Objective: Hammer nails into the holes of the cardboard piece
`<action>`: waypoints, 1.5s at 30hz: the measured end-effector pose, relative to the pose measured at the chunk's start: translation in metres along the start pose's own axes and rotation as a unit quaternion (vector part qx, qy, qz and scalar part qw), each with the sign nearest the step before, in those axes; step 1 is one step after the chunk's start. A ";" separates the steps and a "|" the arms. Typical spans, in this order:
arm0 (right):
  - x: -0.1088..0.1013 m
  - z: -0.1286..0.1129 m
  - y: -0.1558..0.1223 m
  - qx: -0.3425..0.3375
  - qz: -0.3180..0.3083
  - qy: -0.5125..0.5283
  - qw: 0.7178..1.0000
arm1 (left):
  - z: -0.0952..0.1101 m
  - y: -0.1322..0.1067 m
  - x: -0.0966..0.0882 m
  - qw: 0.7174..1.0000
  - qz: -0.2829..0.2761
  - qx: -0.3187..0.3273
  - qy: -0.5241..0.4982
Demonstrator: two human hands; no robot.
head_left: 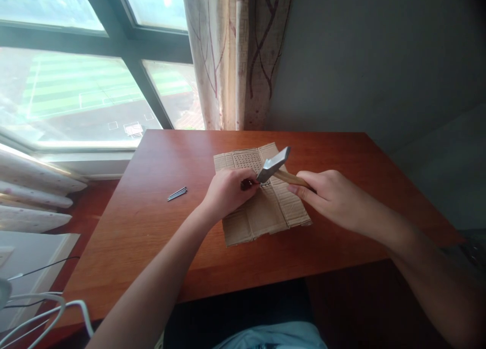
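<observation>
In the head view, my right hand [328,194] grips the wooden handle of a hammer [290,178]. Its metal head is over a sheet of brown cardboard [261,217], right beside the fingertips of my left hand [231,187]. Those left fingers are pinched together low over the cardboard; what they hold is hidden by the fingers and the hammer head. Rows of small holes or dots mark the far part of the cardboard. To the left of my left hand, several metal nails [177,193] lie together on the table.
The reddish-brown wooden table [152,237] carries all of this. Beyond it are a patterned curtain [235,55], a grey wall [360,60] and a large window at the left. White cables [61,306] hang by the table's near left corner.
</observation>
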State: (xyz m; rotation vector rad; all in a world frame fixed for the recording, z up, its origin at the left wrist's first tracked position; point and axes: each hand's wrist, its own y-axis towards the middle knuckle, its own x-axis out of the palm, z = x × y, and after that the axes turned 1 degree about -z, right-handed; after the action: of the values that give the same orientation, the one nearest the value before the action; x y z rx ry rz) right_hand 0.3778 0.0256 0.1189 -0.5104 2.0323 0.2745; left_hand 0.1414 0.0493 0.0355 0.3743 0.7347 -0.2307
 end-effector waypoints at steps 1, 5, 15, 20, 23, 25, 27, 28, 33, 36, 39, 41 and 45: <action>-0.001 -0.001 0.000 0.005 -0.012 -0.003 1.000 | 0.000 0.000 0.000 1.000 -0.002 -0.002 0.000; -0.005 -0.005 -0.001 0.025 -0.017 -0.016 0.999 | 0.000 0.000 0.000 1.000 0.001 -0.009 -0.011; -0.001 -0.006 -0.001 0.043 -0.035 -0.010 0.998 | -0.001 0.000 0.000 1.000 -0.010 -0.008 0.003; 0.005 -0.002 0.001 0.050 -0.056 -0.007 0.997 | 0.001 0.001 0.000 0.999 -0.012 -0.029 -0.023; 0.006 0.000 0.002 0.044 -0.043 -0.003 0.998 | 0.001 0.002 0.000 0.999 -0.020 -0.033 -0.030; 0.007 0.001 0.002 0.043 -0.035 -0.008 0.998 | 0.001 0.002 0.000 0.999 -0.023 -0.030 -0.030; 0.008 0.002 0.003 0.050 -0.044 -0.016 0.998 | 0.001 0.002 0.000 0.999 -0.021 -0.026 -0.027; 0.009 0.002 0.003 0.053 -0.052 -0.020 0.997 | 0.001 0.002 0.000 0.999 -0.020 -0.025 -0.025; 0.013 0.004 0.004 0.052 -0.054 -0.015 0.997 | 0.000 0.001 0.001 0.999 -0.017 -0.023 -0.025; 0.015 0.005 0.004 0.053 -0.055 -0.016 0.997 | 0.001 0.001 0.001 0.999 -0.019 -0.021 -0.025; 0.014 0.005 0.003 0.047 -0.055 -0.013 0.997 | 0.001 0.001 0.000 0.999 -0.020 -0.019 -0.022; 0.011 0.006 0.001 0.036 -0.037 -0.004 0.999 | 0.000 0.001 0.000 0.999 -0.021 -0.019 -0.024; 0.004 0.013 -0.002 0.028 0.081 0.030 0.996 | -0.001 0.001 0.001 0.999 -0.026 -0.017 -0.020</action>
State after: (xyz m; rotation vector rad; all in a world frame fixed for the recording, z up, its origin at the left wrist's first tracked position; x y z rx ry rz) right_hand 0.3874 0.0278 0.1086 -0.3215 2.1366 0.3019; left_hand 0.1416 0.0505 0.0347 0.3171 0.7082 -0.2736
